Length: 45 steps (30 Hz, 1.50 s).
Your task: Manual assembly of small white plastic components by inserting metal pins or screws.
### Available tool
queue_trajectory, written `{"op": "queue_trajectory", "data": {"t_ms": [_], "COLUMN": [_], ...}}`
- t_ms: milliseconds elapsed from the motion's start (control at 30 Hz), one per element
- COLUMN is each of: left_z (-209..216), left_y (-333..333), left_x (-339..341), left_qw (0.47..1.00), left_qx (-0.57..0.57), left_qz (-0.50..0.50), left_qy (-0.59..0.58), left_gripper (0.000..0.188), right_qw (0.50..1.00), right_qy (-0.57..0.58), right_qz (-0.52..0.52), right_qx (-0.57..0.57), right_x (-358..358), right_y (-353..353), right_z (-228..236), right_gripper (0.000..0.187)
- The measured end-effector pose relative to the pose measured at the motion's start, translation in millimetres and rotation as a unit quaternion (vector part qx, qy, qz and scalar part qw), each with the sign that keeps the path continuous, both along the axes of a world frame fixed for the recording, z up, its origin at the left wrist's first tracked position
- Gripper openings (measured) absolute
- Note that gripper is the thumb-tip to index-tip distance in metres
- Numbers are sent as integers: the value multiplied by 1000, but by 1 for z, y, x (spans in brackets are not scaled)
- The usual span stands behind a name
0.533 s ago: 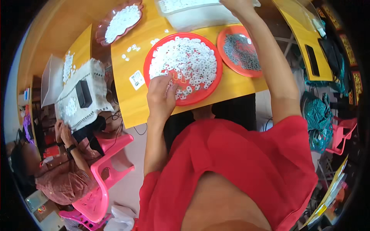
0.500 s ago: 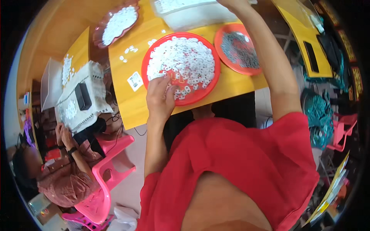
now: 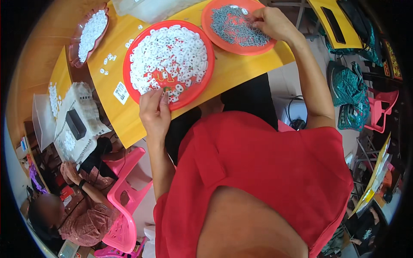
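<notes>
A round red plate [image 3: 125,64] on the yellow table holds a heap of small white plastic pieces [image 3: 170,53] with holes in them. At its near left rim, my left hand [image 3: 155,112] has thumb and fingers closed in a pinch; what lies between them is hidden. Right of it stands an orange-red plate [image 3: 223,41] full of thin grey nails or screws [image 3: 241,28], with a couple of white oval pieces [image 3: 244,11] near its far rim. My right hand [image 3: 275,23] reaches onto that plate's right side, fingertips closed down among the grey pieces, their contents unclear.
A pink scalloped dish [image 3: 76,45] of white pieces stands at the far left, and a translucent box [image 3: 159,9] at the back. Loose white pieces [image 3: 105,64] and a printed card [image 3: 121,93] lie on the table [image 3: 124,129]. Another person [image 3: 86,210] sits at left on a pink chair [image 3: 124,215].
My right hand has come back from the translucent box to the plate of grey pieces. My left hand stays at the red plate's near left rim. The view has shifted to the right.
</notes>
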<state>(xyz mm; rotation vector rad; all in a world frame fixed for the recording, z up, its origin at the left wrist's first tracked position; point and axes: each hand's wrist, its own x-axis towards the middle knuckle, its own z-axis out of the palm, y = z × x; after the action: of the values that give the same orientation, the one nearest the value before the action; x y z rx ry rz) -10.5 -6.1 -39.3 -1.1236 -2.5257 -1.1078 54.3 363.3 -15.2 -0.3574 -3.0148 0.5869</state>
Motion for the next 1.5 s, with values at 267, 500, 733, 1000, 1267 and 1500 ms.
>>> {"op": "queue_trajectory", "data": {"t_ms": [267, 500, 733, 1000, 1267, 1500], "left_z": [-5, -1, 4, 17, 13, 10], "left_y": [-13, -18, -19, -19, 2, 13], "left_x": [0, -17, -36, -43, -43, -43], "left_qw": [995, 970, 998, 985, 970, 966], "left_qx": [63, 189, -50, -171, -234, -240], "left_qz": [45, 90, 39, 21, 4, -14], "left_qy": [-62, -125, 28, 5, 62, 90], "left_gripper": [17, 15, 20, 22, 13, 11], "right_qw": [998, 997, 995, 994, 996, 993], "right_qy": [-13, 74, 95, 92, 65, 62], "right_qz": [60, 21, 4, -58, -65, -88], "right_qx": [16, 24, -1, 11, 21, -55], "right_x": [-4, 0, 1, 4, 7, 11], "right_y": [-21, -24, -28, -22, -30, -35], "right_z": [-18, -12, -10, -9, -5, -1], "right_gripper": [30, 18, 18, 15, 17, 13]}}
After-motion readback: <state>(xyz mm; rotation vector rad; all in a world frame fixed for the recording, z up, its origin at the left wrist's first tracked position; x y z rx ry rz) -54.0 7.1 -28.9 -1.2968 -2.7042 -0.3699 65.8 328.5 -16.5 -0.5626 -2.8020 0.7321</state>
